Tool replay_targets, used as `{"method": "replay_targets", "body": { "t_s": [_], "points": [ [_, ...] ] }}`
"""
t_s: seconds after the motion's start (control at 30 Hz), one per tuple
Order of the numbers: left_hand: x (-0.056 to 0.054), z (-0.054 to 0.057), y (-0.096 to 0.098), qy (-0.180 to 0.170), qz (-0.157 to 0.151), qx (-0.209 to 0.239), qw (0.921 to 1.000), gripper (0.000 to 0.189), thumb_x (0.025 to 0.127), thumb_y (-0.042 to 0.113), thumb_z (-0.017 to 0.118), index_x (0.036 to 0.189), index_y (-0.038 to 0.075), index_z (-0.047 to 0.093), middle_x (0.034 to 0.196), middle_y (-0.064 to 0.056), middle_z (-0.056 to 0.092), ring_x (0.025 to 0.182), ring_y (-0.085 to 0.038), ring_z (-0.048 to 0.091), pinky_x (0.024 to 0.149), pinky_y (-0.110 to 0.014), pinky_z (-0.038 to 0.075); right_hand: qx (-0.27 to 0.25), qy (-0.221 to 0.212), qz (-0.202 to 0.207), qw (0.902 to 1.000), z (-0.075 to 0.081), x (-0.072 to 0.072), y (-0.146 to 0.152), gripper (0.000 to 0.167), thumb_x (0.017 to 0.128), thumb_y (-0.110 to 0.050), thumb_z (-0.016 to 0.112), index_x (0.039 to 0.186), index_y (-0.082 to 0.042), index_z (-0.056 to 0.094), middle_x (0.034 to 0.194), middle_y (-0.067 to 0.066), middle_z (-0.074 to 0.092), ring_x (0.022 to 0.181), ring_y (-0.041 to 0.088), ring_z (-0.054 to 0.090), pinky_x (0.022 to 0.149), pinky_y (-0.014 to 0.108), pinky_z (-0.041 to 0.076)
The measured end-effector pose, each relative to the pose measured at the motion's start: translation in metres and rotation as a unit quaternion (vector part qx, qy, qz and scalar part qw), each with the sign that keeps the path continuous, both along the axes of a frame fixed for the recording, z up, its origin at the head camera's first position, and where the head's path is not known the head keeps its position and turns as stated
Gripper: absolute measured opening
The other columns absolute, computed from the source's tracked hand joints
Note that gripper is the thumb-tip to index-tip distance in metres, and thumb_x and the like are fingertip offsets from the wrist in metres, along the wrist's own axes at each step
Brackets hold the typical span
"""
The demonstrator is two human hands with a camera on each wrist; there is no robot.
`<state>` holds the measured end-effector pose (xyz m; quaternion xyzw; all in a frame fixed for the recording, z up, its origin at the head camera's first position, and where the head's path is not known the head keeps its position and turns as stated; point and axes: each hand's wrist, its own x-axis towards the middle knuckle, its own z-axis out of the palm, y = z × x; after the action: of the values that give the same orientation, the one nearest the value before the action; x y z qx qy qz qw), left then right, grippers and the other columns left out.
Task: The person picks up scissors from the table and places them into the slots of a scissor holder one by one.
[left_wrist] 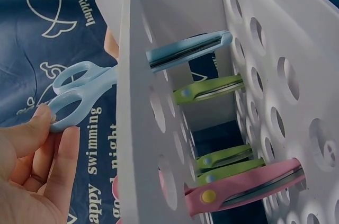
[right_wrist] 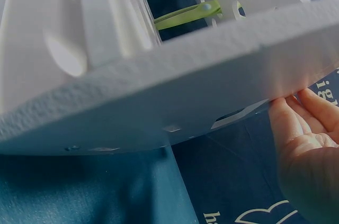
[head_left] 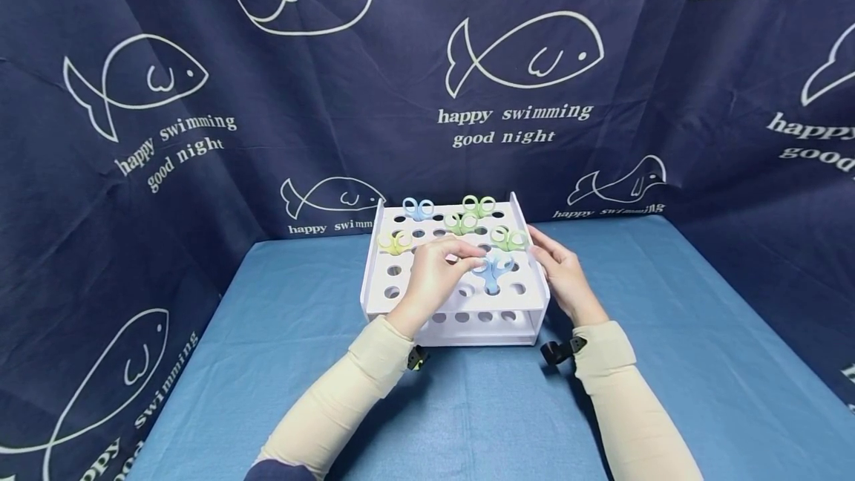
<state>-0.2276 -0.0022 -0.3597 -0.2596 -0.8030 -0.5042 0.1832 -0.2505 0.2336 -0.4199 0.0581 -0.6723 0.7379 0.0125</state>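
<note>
A white two-tier rack (head_left: pixel 375 294) with rows of round holes stands on the table. My left hand (head_left: pixel 433 273) reaches over its top tier and pinches a finger loop of the light blue scissors (head_left: pixel 493 272) between thumb and fingers. In the left wrist view, these scissors' covered blades (left_wrist: pixel 190 49) pass down through the upper tier, their tip at the lower one. My right hand (head_left: pixel 562 273) touches the rack's right side panel, and the right wrist view shows its fingertips against the panel's outer face.
Green scissors (head_left: pixel 479 205), other blue scissors (head_left: pixel 418 208) and yellow scissors (head_left: pixel 395 243) stand in the rack's holes. Pink scissors (left_wrist: pixel 238 187) show between the tiers in the left wrist view. Blue cloth (head_left: pixel 307 295) covers the table; a dark fish-print curtain (head_left: pixel 374 95) hangs behind.
</note>
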Motion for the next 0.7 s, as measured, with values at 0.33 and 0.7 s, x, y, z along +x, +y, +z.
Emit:
{"method": "replay_targets", "body": {
  "t_s": [0.33,0.7],
  "points": [
    [0.0052,-0.0015,0.0020,-0.009,0.009,-0.022,0.9997,0.010,0.077,0.013,0.080,0.087,0.011,0.079,0.086,-0.001,0.074,0.079,-0.011,0.067,0.068,-0.012,0.055,-0.009,-0.001,0.001,1.0000,-0.0030,-0.0014,0.0008,0.057,0.100,-0.023,0.052,0.151,-0.006,0.031,0.156,0.019,0.029,0.106,-0.001,0.058,0.086,0.014,0.054],
    [0.0052,-0.0068,0.0032,-0.004,0.008,-0.033,0.9994,0.009,0.078,0.010,0.079,0.087,0.011,0.079,0.086,-0.002,0.075,0.080,-0.013,0.068,0.066,-0.012,0.053,-0.009,0.001,0.002,1.0000,-0.0031,-0.0033,0.0005,0.055,0.101,-0.022,0.050,0.151,-0.006,0.032,0.156,0.018,0.029,0.108,-0.002,0.057,0.088,0.013,0.052]
  ]
}}
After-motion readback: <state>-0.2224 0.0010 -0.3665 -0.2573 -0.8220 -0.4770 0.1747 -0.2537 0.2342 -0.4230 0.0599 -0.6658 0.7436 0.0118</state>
